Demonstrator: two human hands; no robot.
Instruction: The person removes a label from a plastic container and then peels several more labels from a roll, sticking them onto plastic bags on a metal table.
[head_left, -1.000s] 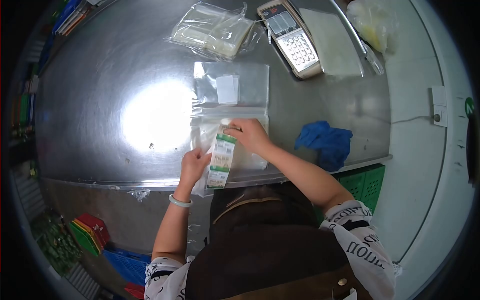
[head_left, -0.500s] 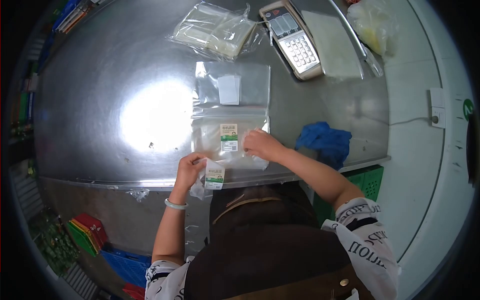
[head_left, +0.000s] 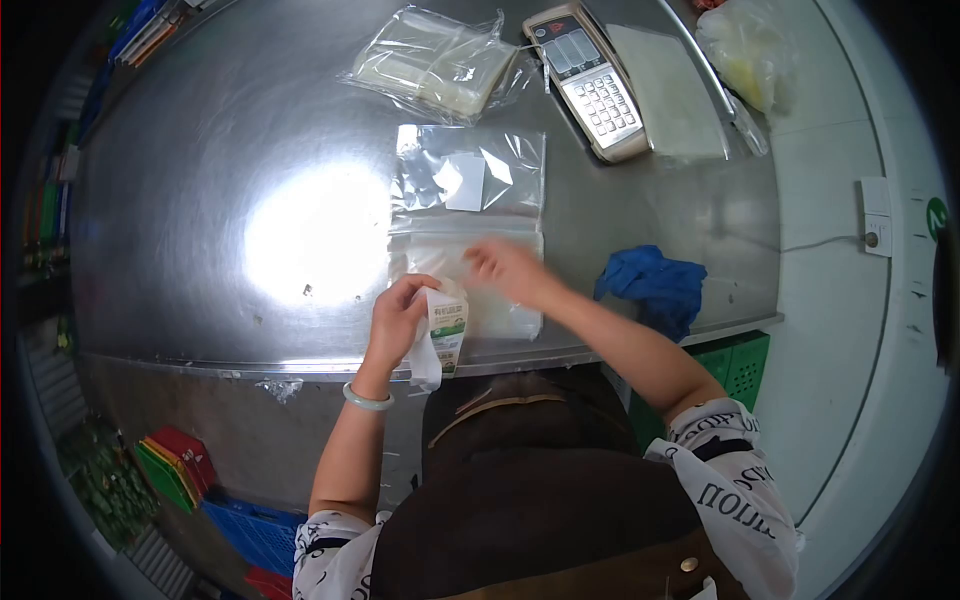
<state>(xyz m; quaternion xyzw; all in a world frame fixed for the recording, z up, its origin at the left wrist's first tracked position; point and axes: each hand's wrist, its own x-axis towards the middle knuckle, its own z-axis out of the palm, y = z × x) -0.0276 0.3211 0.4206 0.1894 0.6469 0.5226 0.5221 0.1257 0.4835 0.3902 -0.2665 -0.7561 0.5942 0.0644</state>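
Note:
My left hand (head_left: pixel 398 318) is closed on a strip of printed labels (head_left: pixel 447 330) with green bands and white backing, which hangs down over the front edge of the table. Just to its right, my right hand (head_left: pixel 512 272) hovers over the clear plastic bags (head_left: pixel 520 318), smeared by motion; whether its fingers hold anything does not show. The bags lie flat, one set beyond the other. White cards (head_left: pixel 464 183) show at the farther bag.
A stack of bags in clear wrapping (head_left: pixel 430 65) and a keypad device (head_left: pixel 600 95) lie at the back. Crumpled blue cloth or plastic (head_left: pixel 652 285) sits to the right on the metal table (head_left: pixel 200 130). A green crate (head_left: pixel 735 368) stands below.
My left hand has lifted the label strip slightly away from me. My right hand has moved up and left. The label seen on the nearer bag no longer shows.

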